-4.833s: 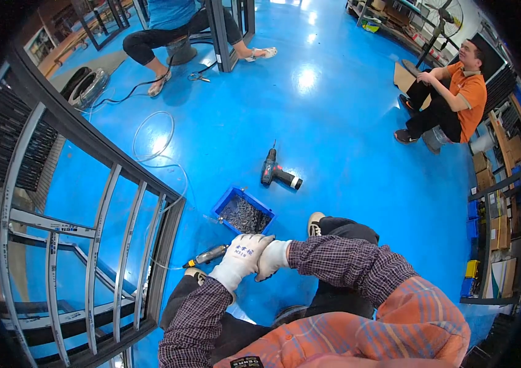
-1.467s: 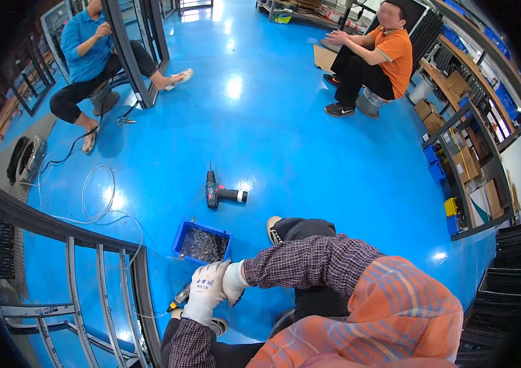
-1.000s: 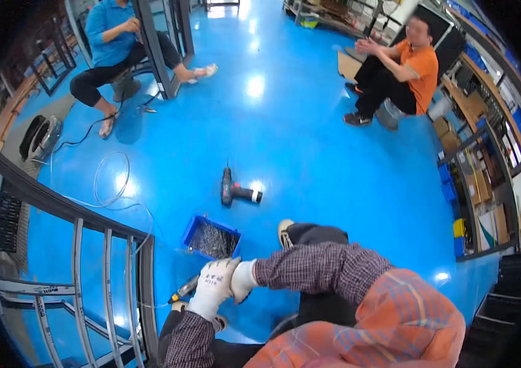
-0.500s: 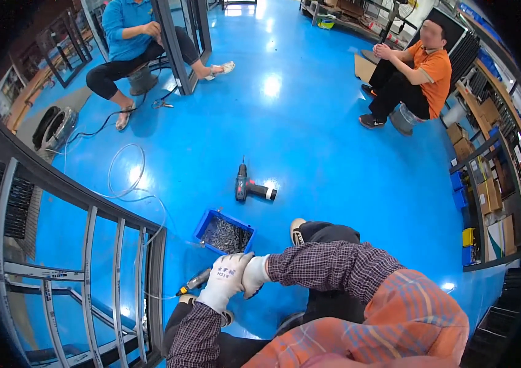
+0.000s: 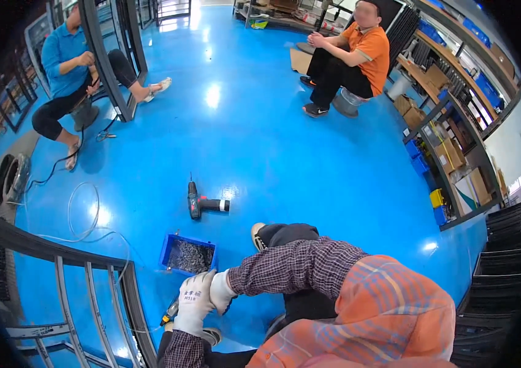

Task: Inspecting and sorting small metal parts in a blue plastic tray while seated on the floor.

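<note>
Both my hands wear white gloves and meet low in the view, just on my side of a blue bin [image 5: 163, 253] of small dark screws or similar fasteners. My left hand [image 5: 191, 300] is curled, its back facing up and its fingertips hidden. Against it my right hand [image 5: 220, 291] is closed, fingers bent down. Whatever the two pinch is concealed by the gloves. A grey hand tool with a yellow end [image 5: 167, 315] shows beside my left hand, partly covered by it; I cannot tell whether it is gripped. A cordless drill [image 5: 195, 202] lies on the floor beyond the bin.
Clear tubing [image 5: 96, 208] loops across the blue floor at left. Dark metal frames [image 5: 64, 251] stand at lower left. A person in blue [image 5: 67, 52] sits by an upright frame; another in orange [image 5: 367, 52] sits at far right. Shelving [image 5: 450, 147] lines the right side.
My view has swung right, so the floor items appear farther left and lower. My hands stay together beside the bin. The person in blue has lowered one hand along the frame.
</note>
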The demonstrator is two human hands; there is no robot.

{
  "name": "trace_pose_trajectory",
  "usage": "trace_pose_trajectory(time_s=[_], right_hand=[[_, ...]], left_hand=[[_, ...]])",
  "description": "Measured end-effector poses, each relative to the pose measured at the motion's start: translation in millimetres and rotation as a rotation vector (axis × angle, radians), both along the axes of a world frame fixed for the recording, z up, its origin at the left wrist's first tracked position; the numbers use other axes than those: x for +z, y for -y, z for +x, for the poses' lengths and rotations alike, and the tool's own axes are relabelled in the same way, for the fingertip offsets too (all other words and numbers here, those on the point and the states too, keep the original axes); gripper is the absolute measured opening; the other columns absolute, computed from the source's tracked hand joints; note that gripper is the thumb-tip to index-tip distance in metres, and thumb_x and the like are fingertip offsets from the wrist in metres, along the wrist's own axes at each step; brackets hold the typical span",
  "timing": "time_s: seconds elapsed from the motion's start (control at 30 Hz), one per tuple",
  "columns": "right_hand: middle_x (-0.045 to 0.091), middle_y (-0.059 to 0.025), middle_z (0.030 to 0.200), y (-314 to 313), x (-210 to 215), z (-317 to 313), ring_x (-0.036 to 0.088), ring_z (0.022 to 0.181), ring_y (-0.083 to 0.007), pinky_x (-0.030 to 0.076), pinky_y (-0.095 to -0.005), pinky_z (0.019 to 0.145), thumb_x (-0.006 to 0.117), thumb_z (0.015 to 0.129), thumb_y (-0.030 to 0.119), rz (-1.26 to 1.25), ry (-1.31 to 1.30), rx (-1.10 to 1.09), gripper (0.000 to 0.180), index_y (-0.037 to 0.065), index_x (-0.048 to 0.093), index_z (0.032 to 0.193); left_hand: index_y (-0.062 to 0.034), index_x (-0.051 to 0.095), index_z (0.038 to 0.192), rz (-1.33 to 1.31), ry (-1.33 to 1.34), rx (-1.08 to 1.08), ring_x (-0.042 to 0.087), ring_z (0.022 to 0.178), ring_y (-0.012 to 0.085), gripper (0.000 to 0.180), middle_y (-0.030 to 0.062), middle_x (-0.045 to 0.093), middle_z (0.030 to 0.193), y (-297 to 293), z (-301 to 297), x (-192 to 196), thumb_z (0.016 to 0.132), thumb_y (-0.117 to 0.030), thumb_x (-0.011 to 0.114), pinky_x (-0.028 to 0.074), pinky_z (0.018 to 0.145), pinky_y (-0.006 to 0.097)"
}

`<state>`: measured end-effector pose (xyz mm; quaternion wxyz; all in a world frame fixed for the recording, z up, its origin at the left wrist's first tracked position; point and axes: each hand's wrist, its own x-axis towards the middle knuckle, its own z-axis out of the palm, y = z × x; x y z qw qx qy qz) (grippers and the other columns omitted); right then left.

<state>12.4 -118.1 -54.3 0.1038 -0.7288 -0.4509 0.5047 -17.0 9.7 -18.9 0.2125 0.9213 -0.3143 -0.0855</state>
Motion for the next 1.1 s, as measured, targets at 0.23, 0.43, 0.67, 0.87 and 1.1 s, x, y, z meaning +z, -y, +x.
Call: trace_pose_trajectory(time_s=[0.23, 0.43, 0.67, 0.87, 1.1], right_hand=[[0.06, -0.0007, 0.065, -1.3, -17.8, 0.4, 0.052, 0.057, -0.0212, 0.044, -0.0365, 0.062, 0.056, 0.081, 0.039, 0.037, -0.002, 0.04, 0.03, 0.012, 0.061, 0.069], [0.06, -0.0008, 0.066, -3.9, 3.8, 1.4, 0.052, 0.059, -0.0216, 0.044, -0.0367, 0.065, 0.056, 0.082, 0.039, 0.013, 0.034, 0.057, 0.03, 0.012, 0.061, 0.07], [0.062, -0.002, 0.069, -47.3, 4.3, -51.2, 0.053, 0.062, -0.0228, 0.044, -0.0373, 0.068, 0.056, 0.081, 0.039, -0.5, 0.672, 0.117, 0.03, 0.011, 0.061, 0.072], [0.063, -0.0032, 0.071, -51.9, -0.9, -58.8, 0.054, 0.065, -0.0238, 0.044, -0.0384, 0.07, 0.057, 0.081, 0.041, -0.69, 0.898, 0.15, 0.032, 0.011, 0.063, 0.075], [0.065, -0.0045, 0.072, 1.0, -3.6, 4.3, 0.057, 0.067, -0.0238, 0.046, -0.0381, 0.07, 0.057, 0.08, 0.041, 0.017, 0.066, 0.127, 0.032, 0.01, 0.065, 0.075]], left_hand=[[-0.0124, 0.053, 0.124, 0.075, -0.044, 0.001, 0.058, 0.107, 0.0226, 0.072, 0.0055, 0.061, 0.116, 3.1, 1.5, 5.0, 0.057, -0.027, 0.074, 0.041, 0.091, 0.035], [-0.0129, 0.052, 0.126, 0.06, -0.032, 0.004, 0.058, 0.108, 0.0224, 0.075, 0.0055, 0.061, 0.117, -2.6, -0.4, -0.3, 0.056, -0.026, 0.076, 0.041, 0.092, 0.035], [-0.0136, 0.051, 0.127, 0.057, -0.024, 0.006, 0.058, 0.108, 0.0225, 0.079, 0.0057, 0.06, 0.119, -1.9, -0.3, -0.3, 0.054, -0.026, 0.077, 0.041, 0.092, 0.035], [-0.0137, 0.05, 0.127, 0.091, -0.034, 0.003, 0.057, 0.108, 0.0224, 0.08, 0.0059, 0.059, 0.119, 0.0, -0.8, 5.8, 0.053, -0.025, 0.078, 0.041, 0.092, 0.036], [-0.013, 0.05, 0.129, 0.017, -0.087, 0.003, 0.057, 0.109, 0.025, 0.085, 0.0062, 0.059, 0.121, 3.4, 1.6, 4.7, 0.049, -0.02, 0.079, 0.044, 0.09, 0.036]])
